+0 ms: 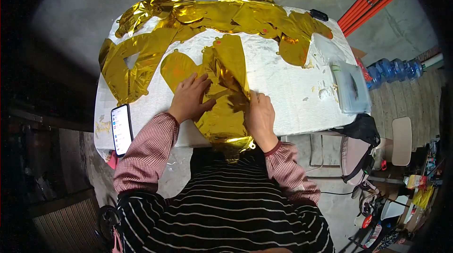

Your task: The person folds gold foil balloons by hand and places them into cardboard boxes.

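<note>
"If pulled unevenly, likely to crease or tear: gold foil piece [222, 121], thin and folded."

"Position relative to grip?"

"On table [292, 102], between hands, lower end past near edge. Under spread left hand [188, 98]; right margin apparently pinched in closed right hand [262, 115]."

Shiny, metallic-looking gold foil [222, 116], creased and mirror-bright in its folds, lies across a white table covering [283, 97] with a matt, finely ribbed surface. Across the far side of the table covering, more gold foil pieces [217, 15] show a glossy, crinkled finish. At its right edge sit clear, smooth plastic bags [350, 88]; at its left edge, a phone [121, 130] with a smooth, glossy screen. Beyond its right side stand transparent blue plastic bottles [394, 73]. Striped cloth sleeves [148, 151] look soft and matt at its near edge.
</note>
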Demonstrator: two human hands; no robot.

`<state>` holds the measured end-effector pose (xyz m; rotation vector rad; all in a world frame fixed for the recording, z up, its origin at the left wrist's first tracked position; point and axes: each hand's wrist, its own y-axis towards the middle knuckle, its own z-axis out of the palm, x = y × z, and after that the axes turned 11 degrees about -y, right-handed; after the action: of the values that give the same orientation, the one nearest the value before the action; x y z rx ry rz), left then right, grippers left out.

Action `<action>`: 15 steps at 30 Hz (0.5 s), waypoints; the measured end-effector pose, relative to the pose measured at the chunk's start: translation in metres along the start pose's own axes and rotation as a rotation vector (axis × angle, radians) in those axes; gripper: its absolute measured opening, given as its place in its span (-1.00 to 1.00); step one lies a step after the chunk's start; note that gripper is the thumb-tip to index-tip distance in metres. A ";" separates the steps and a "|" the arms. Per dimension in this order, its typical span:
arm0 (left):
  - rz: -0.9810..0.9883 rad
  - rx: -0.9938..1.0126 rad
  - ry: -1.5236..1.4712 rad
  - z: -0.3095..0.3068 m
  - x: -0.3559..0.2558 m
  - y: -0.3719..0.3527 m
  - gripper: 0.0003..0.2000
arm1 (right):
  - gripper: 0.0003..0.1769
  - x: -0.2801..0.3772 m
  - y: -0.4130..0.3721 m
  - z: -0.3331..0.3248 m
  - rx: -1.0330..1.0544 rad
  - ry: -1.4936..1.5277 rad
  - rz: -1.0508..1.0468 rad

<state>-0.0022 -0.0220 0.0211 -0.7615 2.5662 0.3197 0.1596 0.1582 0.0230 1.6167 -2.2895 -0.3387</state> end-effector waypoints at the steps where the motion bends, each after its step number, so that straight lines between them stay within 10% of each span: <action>1: -0.003 0.001 -0.009 0.000 0.001 0.000 -0.35 | -0.49 0.001 -0.002 -0.007 -0.002 0.014 0.010; 15: 0.043 -0.040 -0.021 0.002 0.003 -0.001 -0.33 | -0.62 -0.001 -0.002 -0.006 -0.072 0.137 0.043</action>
<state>-0.0029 -0.0233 0.0176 -0.7135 2.5662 0.3919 0.1644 0.1586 0.0272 1.5047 -2.1813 -0.2874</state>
